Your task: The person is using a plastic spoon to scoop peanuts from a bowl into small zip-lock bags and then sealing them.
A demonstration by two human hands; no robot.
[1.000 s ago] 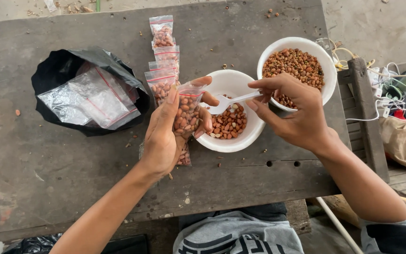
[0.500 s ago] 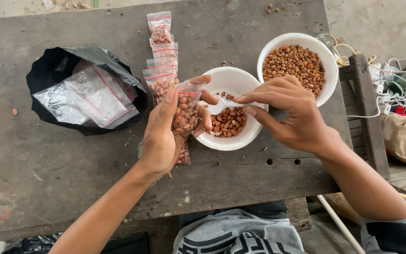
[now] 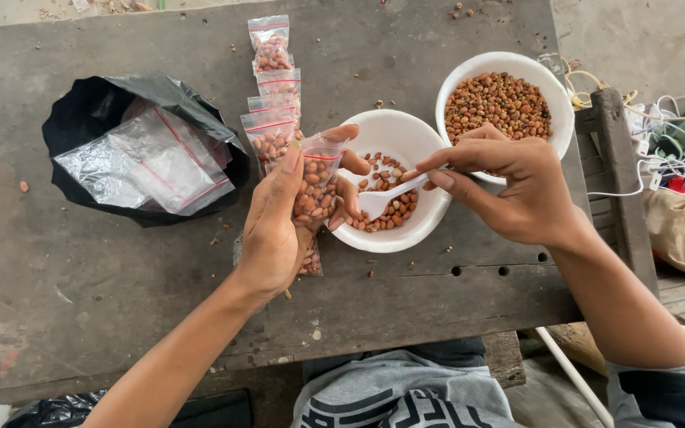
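Peanut bag (image 3: 315, 184) sits clasped in left hand (image 3: 275, 226)'s grip; right hand (image 3: 517, 186) pinches spoon (image 3: 394, 194).

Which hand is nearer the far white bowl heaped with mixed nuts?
Right. The right hand overlaps the near rim of the far white bowl; the left hand is well left of it, holding a small clear zip bag.

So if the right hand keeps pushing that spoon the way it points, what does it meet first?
Most likely the left hand's fingers holding the small bag of peanuts; the white spoon in the right hand aims there, though depth is unclear.
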